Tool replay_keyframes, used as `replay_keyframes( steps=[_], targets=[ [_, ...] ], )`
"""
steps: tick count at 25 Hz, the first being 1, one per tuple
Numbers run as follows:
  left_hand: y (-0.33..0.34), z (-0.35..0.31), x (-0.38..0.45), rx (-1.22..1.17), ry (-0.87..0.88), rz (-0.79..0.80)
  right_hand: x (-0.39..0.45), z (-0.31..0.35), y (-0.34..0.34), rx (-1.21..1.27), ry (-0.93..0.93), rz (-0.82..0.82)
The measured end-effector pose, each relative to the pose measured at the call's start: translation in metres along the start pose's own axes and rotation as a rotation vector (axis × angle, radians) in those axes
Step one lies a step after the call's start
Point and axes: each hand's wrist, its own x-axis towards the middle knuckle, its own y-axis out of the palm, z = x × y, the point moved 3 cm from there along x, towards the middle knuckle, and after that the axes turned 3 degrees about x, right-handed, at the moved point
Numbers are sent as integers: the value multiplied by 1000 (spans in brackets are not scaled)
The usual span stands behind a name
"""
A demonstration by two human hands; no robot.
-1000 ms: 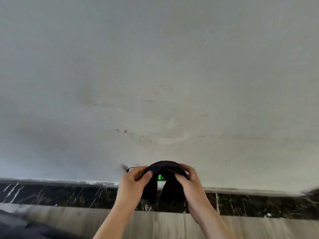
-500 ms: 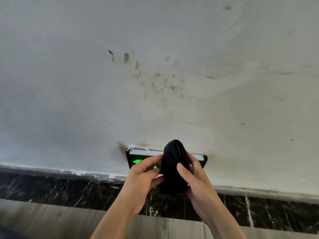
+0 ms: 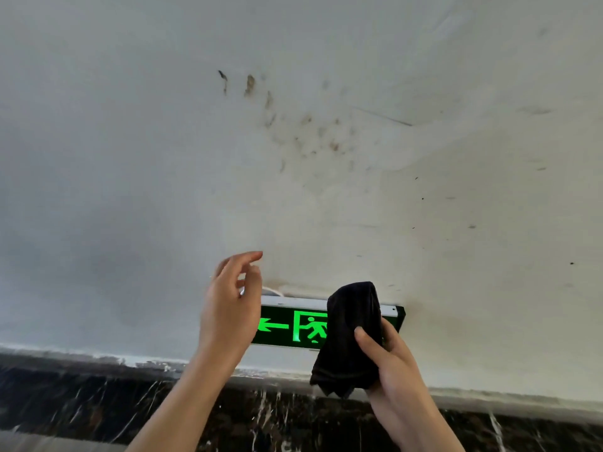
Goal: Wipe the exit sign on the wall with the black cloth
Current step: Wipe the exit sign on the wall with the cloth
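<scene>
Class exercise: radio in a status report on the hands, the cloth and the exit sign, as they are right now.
Left hand open, empty, covering the sign's left end. Right hand gripping the black cloth. Cloth in front of the exit sign; contact unclear. Nothing else in the way.

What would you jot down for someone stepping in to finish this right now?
Left hand: open, empty, raised in front of the exit sign's left end.
Right hand: gripping the bunched black cloth, held over the right part of the exit sign.
The sign is lit, mounted low on the white wall, above the dark marble skirting.
Done: cloth brought up to the sign.
Left: wipe across its whole face; whether the cloth touches yet is unclear.
</scene>
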Motion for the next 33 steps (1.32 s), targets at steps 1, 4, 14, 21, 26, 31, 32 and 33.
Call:
replay_keyframes(
  steps=[1,4,14,21,26,31,32,33],
  targets=[
    [-1,-6,9,126,138,-42,-1,0,-2,26,3,-2],
    [0,-29,36,453,540,-186,-2,1,-1,84,1,17],
    [21,-64,107,825,1267,-329,-2,-3,12,167,46,38],
    [35,-63,144,920,1485,-323,16,-21,7,172,25,-28],
    [37,-58,151,873,1570,-285,37,-32,15,-358,-182,-219],
    [39,-54,154,930,1607,-314,53,-29,65,-1121,-807,-221],
    [40,-53,154,928,1607,-314,59,-32,75,-1223,-911,-195],
    [39,-54,154,925,1602,-311,66,-37,86,-1334,-960,-151]
  ],
)
